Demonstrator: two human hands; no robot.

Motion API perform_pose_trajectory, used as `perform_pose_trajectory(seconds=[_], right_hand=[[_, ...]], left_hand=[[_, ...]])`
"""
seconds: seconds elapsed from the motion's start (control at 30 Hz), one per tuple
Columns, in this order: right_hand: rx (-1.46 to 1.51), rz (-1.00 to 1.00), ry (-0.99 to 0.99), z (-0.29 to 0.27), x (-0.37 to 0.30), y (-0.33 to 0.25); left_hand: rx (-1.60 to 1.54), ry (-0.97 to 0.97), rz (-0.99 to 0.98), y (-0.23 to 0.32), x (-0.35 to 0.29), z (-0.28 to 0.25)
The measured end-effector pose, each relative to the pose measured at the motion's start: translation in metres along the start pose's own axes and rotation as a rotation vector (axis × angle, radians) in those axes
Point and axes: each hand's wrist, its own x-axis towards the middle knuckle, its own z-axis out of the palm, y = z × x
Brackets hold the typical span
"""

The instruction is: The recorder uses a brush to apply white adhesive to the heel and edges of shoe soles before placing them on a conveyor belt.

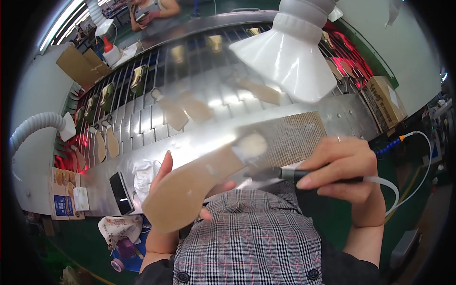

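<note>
My left hand (164,170) is closed around a tan shoe sole (187,192), gripping it from beneath with the thumb at its far side. The sole lies tilted in front of me, its heel end with a whitish patch toward the right. A slim brush (290,175) with a black handle is pinched in my right hand (349,164). Its blurred tip is close to the heel end; whether it touches, I cannot tell. From the back of the handle runs a pale hose (395,192). Beyond the sole lies a ridged cardboard sheet (299,137), on the metal bench (342,111).
A slatted conveyor (137,123) carries several soles and gold-green shoe uppers (214,43). A white extraction hood (294,61) hangs low over it. A phone (121,192) and white cloth (144,178) lie at left. A cardboard box (385,104) stands right; another person (154,14) is across.
</note>
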Motion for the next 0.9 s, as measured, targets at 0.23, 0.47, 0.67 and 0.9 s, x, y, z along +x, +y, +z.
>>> perform_pose_trajectory(seconds=[0.23, 0.47, 0.67, 0.9], right_hand=[[0.010, 0.084, 0.077, 0.022, 0.001, 0.003], [-0.192, -0.066, 0.127, 0.056, 0.005, -0.002], [-0.500, -0.220, 0.144, 0.076, 0.002, -0.010], [-0.237, -0.091, 0.048, 0.067, -0.003, -0.012]], left_hand=[[-0.099, 0.058, -0.034, 0.023, 0.006, -0.040], [1.652, -0.127, 0.384, -0.007, 0.035, -0.051], [1.998, -0.068, 0.556, -0.014, 0.048, -0.065], [2.004, 0.056, 0.608, -0.016, 0.049, -0.052]])
